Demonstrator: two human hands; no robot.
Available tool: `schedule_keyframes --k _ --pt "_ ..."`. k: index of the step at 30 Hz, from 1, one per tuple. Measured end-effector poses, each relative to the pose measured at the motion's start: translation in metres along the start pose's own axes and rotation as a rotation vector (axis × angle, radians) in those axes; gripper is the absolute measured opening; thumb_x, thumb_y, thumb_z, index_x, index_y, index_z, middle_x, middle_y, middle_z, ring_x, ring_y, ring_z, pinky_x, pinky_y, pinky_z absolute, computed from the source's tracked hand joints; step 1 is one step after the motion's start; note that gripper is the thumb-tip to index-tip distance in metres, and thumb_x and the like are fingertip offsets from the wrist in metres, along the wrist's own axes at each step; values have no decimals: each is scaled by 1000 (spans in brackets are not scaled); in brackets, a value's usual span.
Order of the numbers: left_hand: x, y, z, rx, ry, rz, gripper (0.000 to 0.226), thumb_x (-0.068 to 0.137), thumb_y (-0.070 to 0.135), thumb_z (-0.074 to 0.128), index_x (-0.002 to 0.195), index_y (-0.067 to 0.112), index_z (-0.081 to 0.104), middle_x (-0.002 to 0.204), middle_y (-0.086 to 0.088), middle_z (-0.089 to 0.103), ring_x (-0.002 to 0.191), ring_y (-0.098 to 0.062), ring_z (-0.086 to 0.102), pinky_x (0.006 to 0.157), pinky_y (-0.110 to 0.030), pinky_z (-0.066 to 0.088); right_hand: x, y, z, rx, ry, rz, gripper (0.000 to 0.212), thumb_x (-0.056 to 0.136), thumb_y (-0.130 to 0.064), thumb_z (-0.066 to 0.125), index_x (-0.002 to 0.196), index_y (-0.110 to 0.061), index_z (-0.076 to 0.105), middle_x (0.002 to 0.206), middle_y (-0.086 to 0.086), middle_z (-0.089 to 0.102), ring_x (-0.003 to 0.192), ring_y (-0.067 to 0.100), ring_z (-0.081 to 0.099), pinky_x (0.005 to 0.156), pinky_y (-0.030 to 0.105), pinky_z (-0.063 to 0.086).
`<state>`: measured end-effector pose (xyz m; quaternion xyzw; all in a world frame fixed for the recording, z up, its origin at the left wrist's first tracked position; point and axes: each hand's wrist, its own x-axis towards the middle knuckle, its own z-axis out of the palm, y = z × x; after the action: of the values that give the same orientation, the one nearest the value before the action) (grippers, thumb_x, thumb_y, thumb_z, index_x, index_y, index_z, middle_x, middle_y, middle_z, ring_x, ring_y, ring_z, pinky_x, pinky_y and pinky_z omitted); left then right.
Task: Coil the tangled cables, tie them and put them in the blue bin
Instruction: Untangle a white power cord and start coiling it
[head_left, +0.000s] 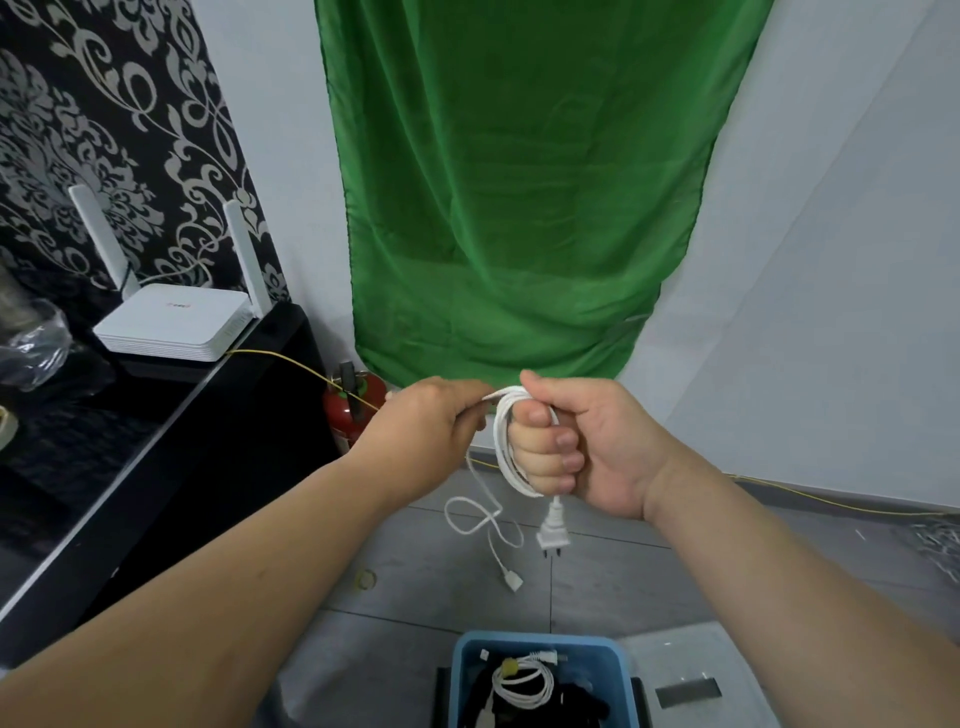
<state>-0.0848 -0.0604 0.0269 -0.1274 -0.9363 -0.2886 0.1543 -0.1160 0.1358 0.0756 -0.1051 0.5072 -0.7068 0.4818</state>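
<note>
Both my forearms above the blue bin were bare, and my right hand had short, plain nails.

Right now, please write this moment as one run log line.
right hand: grips cable coil | left hand: pinches strand at coil top | plug: hangs below right hand | tie: none seen | bin: holds second cable, coiled
</note>
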Motion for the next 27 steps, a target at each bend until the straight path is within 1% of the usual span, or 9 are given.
schedule_keyframes --k 3,5,7,10,13,15,19,23,27 --pt "-3 0 4 -8 -89 -100 26 103 11 47 121 20 64 95 5 68 85 -21 65 76 -37 53 0 -5 0 198 11 -102 39 103 -32 40 66 -19 42 54 -6 17 46 11 12 44 26 15" --pt "-4 0 4 8 -235 -198 34 103 8 44 130 23 58 112 3 72 93 -22 67 80 -36 55 -3 -11 -4 355 50 -193 37 102 -30 41 66 -21 40 55 -8 15 45 10 12 42 24 16" --pt "-5 -6 9 122 -408 -281 34 100 3 44 125 23 56 118 2 71 96 -23 67 78 -34 56 -6 -18 -12 470 105 -287 36 102 -30 41 66 -23 39 54 -10 16 44 9 14 41 23 17" --pt "-11 -15 9 410 -658 -358 22 94 4 47 103 22 56 123 -8 67 98 -27 65 81 -34 54 -11 -25 -28 603 260 -404 37 103 -29 41 66 -23 43 51 -10 24 43 8 21 41 22 22" --pt "-22 -11 8 415 -846 -441 31 97 6 50 125 10 63 125 -11 66 110 -29 67 88 -33 53 -11 -26 -49 689 497 -510 40 107 -30 38 69 -20 45 56 -6 31 46 11 27 48 25 32" --pt "-25 -7 7 380 -915 -440 33 96 5 48 123 7 65 119 -12 68 107 -30 67 87 -34 54 -8 -21 -58 683 599 -542 40 108 -31 36 72 -19 45 59 -4 34 49 14 29 58 29 33" --pt "-23 3 8 64 -858 -464 43 90 4 49 117 24 75 118 6 72 109 -13 67 100 -27 53 -7 -17 -60 688 591 -556 40 109 -33 37 73 -17 47 60 -2 35 51 15 30 61 30 33" --pt "-15 19 13 -392 -597 -564 26 85 8 74 108 19 73 91 6 76 83 -6 70 80 -15 55 -11 -23 -45 646 423 -516 42 108 -33 38 70 -18 48 58 -5 31 50 13 27 50 27 34" --pt "-5 26 13 -621 -351 -613 57 79 25 87 127 27 56 93 -5 78 85 -16 72 91 -30 54 -11 -21 -35 596 339 -457 41 108 -32 39 70 -19 48 56 -6 30 48 11 25 48 25 32"
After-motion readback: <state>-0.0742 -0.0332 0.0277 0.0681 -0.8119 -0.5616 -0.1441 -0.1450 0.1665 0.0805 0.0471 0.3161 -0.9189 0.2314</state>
